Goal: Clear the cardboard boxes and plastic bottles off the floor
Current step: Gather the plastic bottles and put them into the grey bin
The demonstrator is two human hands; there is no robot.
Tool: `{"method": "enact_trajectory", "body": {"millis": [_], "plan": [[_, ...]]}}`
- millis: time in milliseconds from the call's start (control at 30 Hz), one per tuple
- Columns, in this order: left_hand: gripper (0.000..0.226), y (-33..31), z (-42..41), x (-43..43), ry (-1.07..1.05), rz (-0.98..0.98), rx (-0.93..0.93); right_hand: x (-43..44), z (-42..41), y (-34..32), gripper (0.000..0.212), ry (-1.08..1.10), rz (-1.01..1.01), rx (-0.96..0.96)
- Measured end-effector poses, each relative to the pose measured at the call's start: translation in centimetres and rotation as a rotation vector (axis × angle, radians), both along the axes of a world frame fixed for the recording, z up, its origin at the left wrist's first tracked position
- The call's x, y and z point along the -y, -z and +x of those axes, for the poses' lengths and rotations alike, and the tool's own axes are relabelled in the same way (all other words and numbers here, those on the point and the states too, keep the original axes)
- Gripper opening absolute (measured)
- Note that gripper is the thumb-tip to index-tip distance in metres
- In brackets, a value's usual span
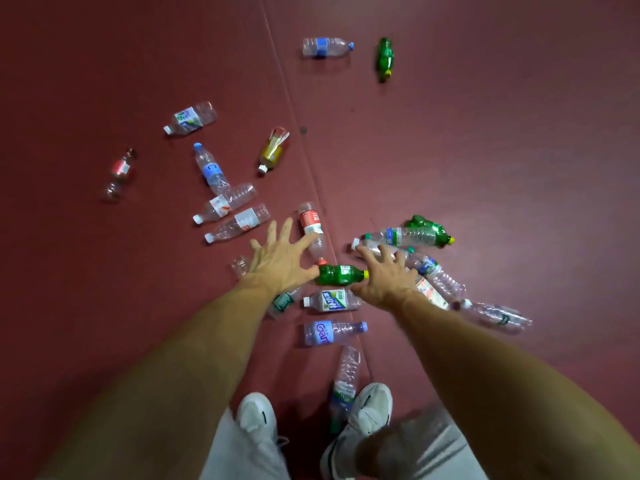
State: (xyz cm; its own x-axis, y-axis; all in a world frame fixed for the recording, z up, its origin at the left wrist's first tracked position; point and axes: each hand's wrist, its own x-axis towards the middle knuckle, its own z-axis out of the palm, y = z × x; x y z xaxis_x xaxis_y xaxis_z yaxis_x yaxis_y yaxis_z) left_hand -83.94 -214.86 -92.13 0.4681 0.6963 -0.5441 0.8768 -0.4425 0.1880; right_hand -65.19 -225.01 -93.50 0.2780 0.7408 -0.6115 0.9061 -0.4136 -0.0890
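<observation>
Left grip (280, 261) and right grip (384, 275) are spread open, holding nothing, either side of the green bottle (341, 274) at frame centre; a hasty scoop could send it rolling across the floor (485, 168), and the clear bottle (346, 375) between the shoes (256, 410) invites a slip.

1. The left hand (280, 261) covered most of a clear bottle (239, 265) at its nine o'clock. Its wrist hid one end of a green-labelled bottle (284, 302) at its six o'clock.
2. The right hand (384, 275) hid the middle of a white-capped bottle (369, 244) at its twelve o'clock. Whether its thumb touched the green bottle (341, 274) could not be told.
3. At the view's six o'clock, a crumpled bottle (346, 375) ran behind the right shoe (367, 407), lower end hidden.
4. The bottom edge cut off the grey trousers (249, 455).
5. At nine o'clock, the red-labelled bottle (119, 174) was blurred, its print unreadable.
</observation>
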Motion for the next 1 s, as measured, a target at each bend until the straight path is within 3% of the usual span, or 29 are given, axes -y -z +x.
{"method": "enact_trajectory", "body": {"millis": [233,400,600,1000], "plan": [[0.082,22.2,1.6,0.7,0.048,-0.043,-0.020,-0.3,2.4,21.3,0.103,-0.031,-0.037,-0.078],[0.097,32.2,0.9,2.1,0.057,-0.093,-0.046,-1.4,2.3,30.7,0.106,-0.057,-0.023,-0.131],[0.104,36.3,-2.4,3.6,-0.116,-0.190,-0.008,-2.2,2.7,33.3,0.109,0.008,0.002,-0.165],[0.105,36.9,-3.3,3.3,-0.138,-0.138,0.061,-3.6,2.8,33.3,0.118,-0.021,-0.009,-0.039]]}}
